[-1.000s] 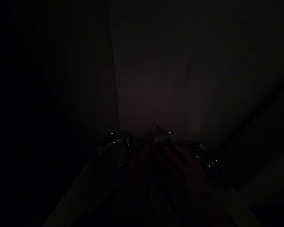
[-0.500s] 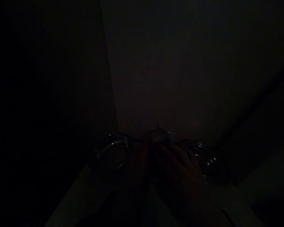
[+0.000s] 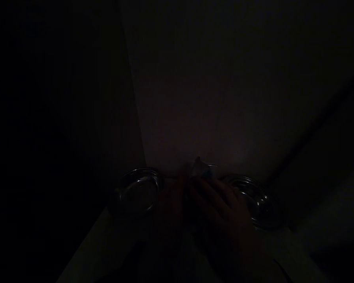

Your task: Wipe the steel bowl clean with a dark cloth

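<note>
The view is very dark. Between my hands is a small pale object with a bluish patch and a pointed top (image 3: pixel 201 169), perhaps a packet; its lower part is hidden. My right hand (image 3: pixel 227 208) lies along its right side, fingers close together and curled against it. Dimly visible on the other side, my left hand (image 3: pixel 169 202) is close to the object, but its fingers are lost in shadow. A shiny metal bowl (image 3: pixel 138 170) stands left of my left hand. Another shiny metal bowl (image 3: pixel 267 226) is just beyond my right hand, partly covered by it.
The bowls stand on a pale surface (image 3: pixel 88 247) with an edge running down to the lower left. A wall (image 3: pixel 188 110) rises directly behind, with a corner line to the left. A thin bright strip (image 3: pixel 211 165) shows behind the pale object.
The picture is slightly darker. The pale object's top has shifted slightly, and more of its bluish patch shows. Both hands stay in nearly the same place.
</note>
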Demonstrator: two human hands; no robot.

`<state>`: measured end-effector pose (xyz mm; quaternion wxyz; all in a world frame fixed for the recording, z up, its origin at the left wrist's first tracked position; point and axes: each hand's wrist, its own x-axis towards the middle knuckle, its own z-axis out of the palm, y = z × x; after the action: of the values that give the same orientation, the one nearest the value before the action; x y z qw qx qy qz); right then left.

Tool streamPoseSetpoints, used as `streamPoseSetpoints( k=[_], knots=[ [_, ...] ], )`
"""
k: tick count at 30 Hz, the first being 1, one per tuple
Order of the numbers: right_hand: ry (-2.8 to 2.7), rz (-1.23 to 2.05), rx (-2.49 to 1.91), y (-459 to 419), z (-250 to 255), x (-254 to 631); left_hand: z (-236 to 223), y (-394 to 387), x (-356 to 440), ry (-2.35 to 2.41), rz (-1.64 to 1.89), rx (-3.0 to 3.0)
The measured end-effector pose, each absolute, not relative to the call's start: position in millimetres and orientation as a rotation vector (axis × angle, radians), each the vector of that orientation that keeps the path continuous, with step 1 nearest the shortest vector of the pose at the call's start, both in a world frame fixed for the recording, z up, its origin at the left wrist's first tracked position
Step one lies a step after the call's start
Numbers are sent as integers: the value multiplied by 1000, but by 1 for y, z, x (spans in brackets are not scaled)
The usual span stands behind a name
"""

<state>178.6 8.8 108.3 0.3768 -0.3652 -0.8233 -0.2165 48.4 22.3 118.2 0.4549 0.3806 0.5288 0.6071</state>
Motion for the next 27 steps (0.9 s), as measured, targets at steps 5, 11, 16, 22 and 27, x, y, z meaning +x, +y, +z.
streamPoseSetpoints(
  k=[5,11,16,22,27],
  knots=[
    [-2084,-483,-1040,10,111,182,118,26,40,1362,1431,1019],
    [-2103,-538,-921,6,105,175,119,25,37,1435,1411,1067],
    [-2088,-520,-1004,8,109,178,118,27,34,1480,1382,1100],
    [-2065,-450,-1100,15,111,185,110,30,34,1485,1358,1142],
    [-2084,-562,-927,8,107,175,117,25,33,1502,1415,1208]
  ],
)
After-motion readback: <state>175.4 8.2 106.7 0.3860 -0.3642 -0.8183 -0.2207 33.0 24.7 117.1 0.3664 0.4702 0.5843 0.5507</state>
